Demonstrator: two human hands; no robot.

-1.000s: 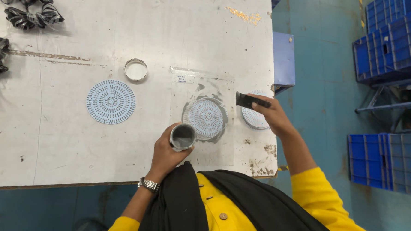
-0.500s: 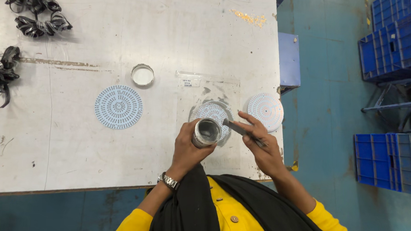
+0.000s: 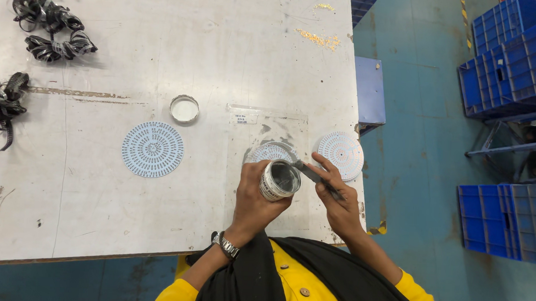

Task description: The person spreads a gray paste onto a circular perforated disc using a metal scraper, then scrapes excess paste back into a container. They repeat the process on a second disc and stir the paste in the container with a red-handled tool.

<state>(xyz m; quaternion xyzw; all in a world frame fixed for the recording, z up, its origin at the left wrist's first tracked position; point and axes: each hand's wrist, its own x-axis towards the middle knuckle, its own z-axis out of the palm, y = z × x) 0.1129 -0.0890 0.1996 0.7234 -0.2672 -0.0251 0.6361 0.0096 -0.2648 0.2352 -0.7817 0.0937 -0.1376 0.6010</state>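
Overhead view of a worktable. We see a small round jar (image 3: 280, 180), open at the top and tilted toward the camera, held above the table's near edge toward its right corner. The left hand (image 3: 255, 199) wraps the jar from below and from the side, fingers curled round its wall; a metal wristwatch (image 3: 228, 245) sits on that wrist. The right hand (image 3: 338, 202) pinches a thin dark stick-like tool (image 3: 315, 176) between thumb and fingers, and the tool's tip rests at the jar's rim; we cannot tell whether it dips inside.

Directly beneath the jar, partly hidden by it, lies a round white circuit disc (image 3: 271, 151) patterned with dots, resting on a clear plastic sheet (image 3: 269, 126) laid on the table (image 3: 164, 43). A second disc (image 3: 340, 155) of the same kind sits at the table's right edge, just beside the right hand's fingertips. A third disc (image 3: 153, 149) lies well apart to the left, near the table's middle. Beyond it stands the jar's shallow round lid (image 3: 184, 109), metal-rimmed.

At the far left corner and left edge we note bundles of black strip material (image 3: 50, 29). Off the table, blue plastic crates (image 3: 513, 59) stand on the teal floor to the right.
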